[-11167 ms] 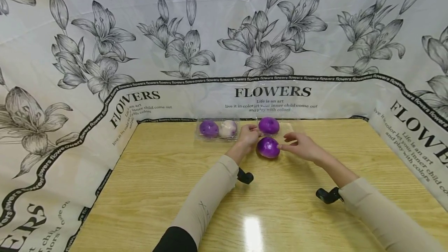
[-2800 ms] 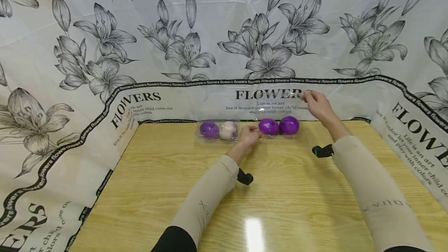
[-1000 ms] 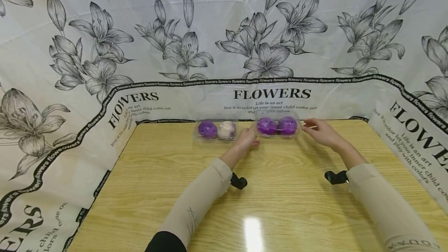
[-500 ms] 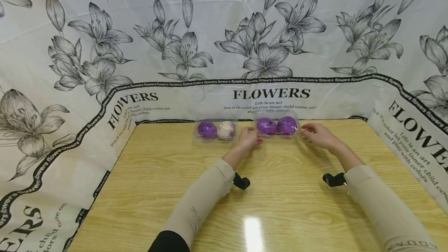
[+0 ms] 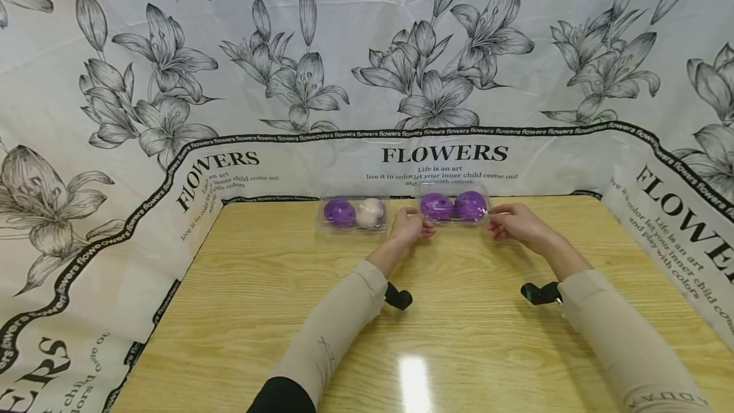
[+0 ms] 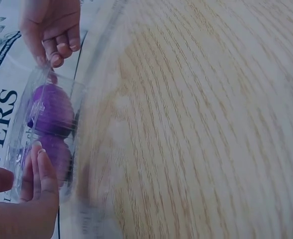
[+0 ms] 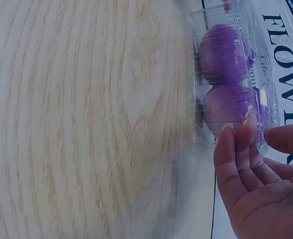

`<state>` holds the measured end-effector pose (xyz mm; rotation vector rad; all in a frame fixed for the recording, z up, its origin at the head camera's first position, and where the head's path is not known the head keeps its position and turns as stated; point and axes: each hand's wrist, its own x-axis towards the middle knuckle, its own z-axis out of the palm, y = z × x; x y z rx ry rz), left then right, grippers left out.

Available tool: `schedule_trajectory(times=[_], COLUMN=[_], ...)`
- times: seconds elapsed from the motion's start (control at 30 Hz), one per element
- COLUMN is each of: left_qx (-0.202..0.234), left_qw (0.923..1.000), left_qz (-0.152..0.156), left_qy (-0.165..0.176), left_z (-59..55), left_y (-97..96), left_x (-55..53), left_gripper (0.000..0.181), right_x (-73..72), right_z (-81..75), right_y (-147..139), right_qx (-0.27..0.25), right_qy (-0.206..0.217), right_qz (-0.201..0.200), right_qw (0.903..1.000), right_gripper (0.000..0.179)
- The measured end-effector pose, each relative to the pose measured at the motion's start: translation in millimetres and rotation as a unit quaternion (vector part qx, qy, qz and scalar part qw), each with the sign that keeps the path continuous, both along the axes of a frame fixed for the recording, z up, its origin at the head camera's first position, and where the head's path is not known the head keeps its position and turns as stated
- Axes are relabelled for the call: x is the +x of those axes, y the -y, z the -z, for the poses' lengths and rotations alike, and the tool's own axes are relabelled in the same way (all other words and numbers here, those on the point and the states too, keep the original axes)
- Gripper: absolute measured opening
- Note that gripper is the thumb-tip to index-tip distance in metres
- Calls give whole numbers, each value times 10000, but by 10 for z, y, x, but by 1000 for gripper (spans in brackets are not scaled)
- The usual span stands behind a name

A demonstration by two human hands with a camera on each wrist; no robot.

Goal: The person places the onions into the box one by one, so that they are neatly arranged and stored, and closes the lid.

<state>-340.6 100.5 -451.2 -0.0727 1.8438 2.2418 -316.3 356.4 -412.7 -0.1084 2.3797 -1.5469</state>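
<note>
A clear plastic clamshell box (image 5: pixel 454 218) stands at the back of the table with its lid down. Inside sit two glossy round purple things (image 5: pixel 437 207), whose kind I cannot tell. My left hand (image 5: pixel 406 226) grips the left front corner of this box. At the opposite end my right hand (image 5: pixel 517 224) pinches the edge between thumb and fingers. In the right wrist view the fingers (image 7: pixel 228 157) lie over the front wall of the box. Left of it is a second clear clamshell box (image 5: pixel 351 229), holding one purple thing (image 5: pixel 340 213) and one whitish-purple one (image 5: pixel 371 213).
The light wood table (image 5: pixel 459 336) ends at a white flower-printed cloth (image 5: pixel 332 164) behind the boxes. A black wrist mount (image 5: pixel 398 297) hangs by the left cuff, and another black mount (image 5: pixel 540 293) by the right cuff.
The loose purple thing has gone into the right box. The right hand, raised at the lid, has come down and the lid is lowered. Lately, both hands shifted slightly inward on the box.
</note>
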Motion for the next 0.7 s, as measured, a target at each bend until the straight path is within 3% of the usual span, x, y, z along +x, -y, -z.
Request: schedule_trajectory(times=[0.37,0.7], left_qx=[164,241], left_qw=[9997,9996], left_qz=[24,-20], left_qy=[-189,-154], left_z=[13,-5], left_y=[24,13], left_x=[15,46], left_gripper=[39,44], right_x=[-20,-5], right_z=[11,-28], right_y=[24,30], right_qx=[-158,-152], right_qy=[33,72], right_qz=[116,61], right_qw=[9998,9998], right_gripper=[51,51])
